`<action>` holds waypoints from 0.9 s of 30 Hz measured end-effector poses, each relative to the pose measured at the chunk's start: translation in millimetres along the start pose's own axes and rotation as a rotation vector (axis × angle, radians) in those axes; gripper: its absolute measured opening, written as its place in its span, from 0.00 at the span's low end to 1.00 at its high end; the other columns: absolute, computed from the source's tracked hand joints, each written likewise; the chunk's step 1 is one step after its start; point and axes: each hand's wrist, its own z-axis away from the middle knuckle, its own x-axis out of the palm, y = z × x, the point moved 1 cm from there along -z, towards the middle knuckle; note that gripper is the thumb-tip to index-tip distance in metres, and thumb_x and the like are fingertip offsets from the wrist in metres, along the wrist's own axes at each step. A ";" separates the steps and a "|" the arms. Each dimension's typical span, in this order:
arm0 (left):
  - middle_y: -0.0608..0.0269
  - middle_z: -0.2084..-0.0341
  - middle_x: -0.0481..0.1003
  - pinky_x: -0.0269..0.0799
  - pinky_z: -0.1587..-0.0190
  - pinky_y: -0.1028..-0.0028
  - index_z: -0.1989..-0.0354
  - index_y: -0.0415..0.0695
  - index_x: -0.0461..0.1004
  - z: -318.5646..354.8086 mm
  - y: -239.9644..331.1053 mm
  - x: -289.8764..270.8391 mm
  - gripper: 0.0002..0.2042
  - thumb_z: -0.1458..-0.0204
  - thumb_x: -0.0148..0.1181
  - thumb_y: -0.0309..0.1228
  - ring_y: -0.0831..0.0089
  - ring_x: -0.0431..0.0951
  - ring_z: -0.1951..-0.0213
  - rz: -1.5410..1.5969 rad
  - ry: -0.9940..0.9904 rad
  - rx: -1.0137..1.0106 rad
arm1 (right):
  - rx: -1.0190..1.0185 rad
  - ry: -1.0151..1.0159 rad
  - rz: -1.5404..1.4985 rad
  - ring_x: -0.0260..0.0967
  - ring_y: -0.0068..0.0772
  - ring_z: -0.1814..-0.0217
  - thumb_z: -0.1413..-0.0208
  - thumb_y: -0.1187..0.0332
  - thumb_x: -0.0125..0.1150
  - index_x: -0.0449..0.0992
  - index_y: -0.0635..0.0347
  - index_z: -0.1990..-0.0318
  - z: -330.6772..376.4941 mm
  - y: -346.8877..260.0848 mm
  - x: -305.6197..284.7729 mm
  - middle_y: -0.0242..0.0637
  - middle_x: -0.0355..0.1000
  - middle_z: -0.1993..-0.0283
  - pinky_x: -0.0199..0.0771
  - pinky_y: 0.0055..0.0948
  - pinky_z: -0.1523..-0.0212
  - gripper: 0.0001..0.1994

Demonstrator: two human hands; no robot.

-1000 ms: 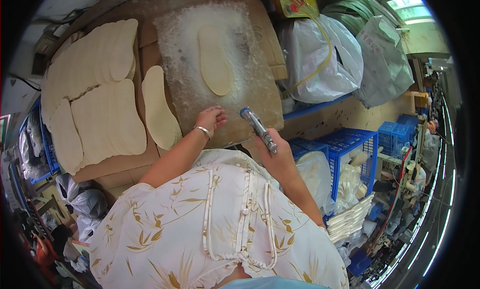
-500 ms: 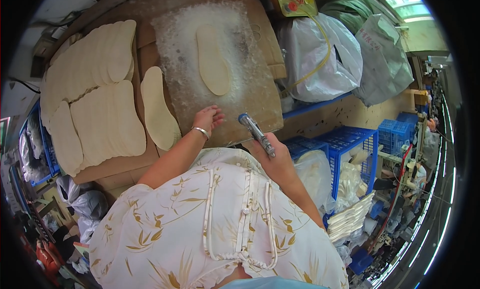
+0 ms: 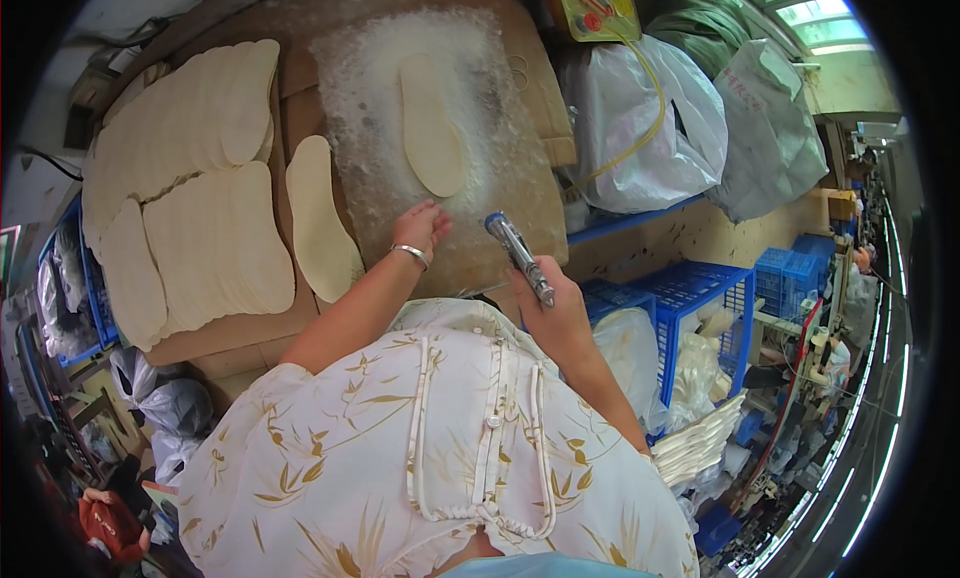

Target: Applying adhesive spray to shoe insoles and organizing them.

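Right hand (image 3: 556, 308) gripping spray tool (image 3: 520, 258), left hand (image 3: 420, 226) open, fingertips foreshortened on board (image 3: 500, 188).

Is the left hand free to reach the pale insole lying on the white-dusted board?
Probably yes. The left hand is empty, resting on the board just below the insole, with nothing between them. The right hand holds a metal tool off to the side, clear of that path.

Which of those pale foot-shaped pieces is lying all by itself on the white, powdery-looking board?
The single insole in the middle of the white-coated board, just beyond the left hand. The others lie off the board, one beside it and the rest in overlapping stacks.
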 end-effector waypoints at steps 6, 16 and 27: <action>0.56 0.64 0.71 0.77 0.61 0.68 0.53 0.35 0.63 -10.1 -2.8 8.6 0.13 0.47 0.52 0.21 0.64 0.76 0.63 0.132 0.028 0.006 | -0.031 0.002 0.002 0.68 0.56 0.73 0.45 0.66 0.60 0.68 0.61 0.65 -5.2 1.7 -3.3 0.49 0.69 0.76 0.66 0.39 0.74 0.10; 0.59 0.68 0.68 0.76 0.66 0.67 0.56 0.42 0.61 -9.7 -8.1 25.6 0.13 0.51 0.49 0.19 0.66 0.75 0.66 0.174 0.086 0.016 | -0.120 0.043 0.003 0.68 0.54 0.75 0.44 0.65 0.59 0.68 0.62 0.65 -53.0 -19.9 -4.1 0.48 0.68 0.79 0.64 0.39 0.76 0.10; 0.61 0.71 0.69 0.74 0.65 0.69 0.66 0.40 0.67 -8.6 -2.3 44.4 0.04 0.49 0.53 0.26 0.67 0.74 0.65 0.256 0.207 0.025 | -0.160 0.074 -0.200 0.62 0.29 0.78 0.43 0.66 0.58 0.70 0.63 0.57 -76.4 -15.2 -16.1 0.37 0.67 0.77 0.64 0.29 0.74 0.11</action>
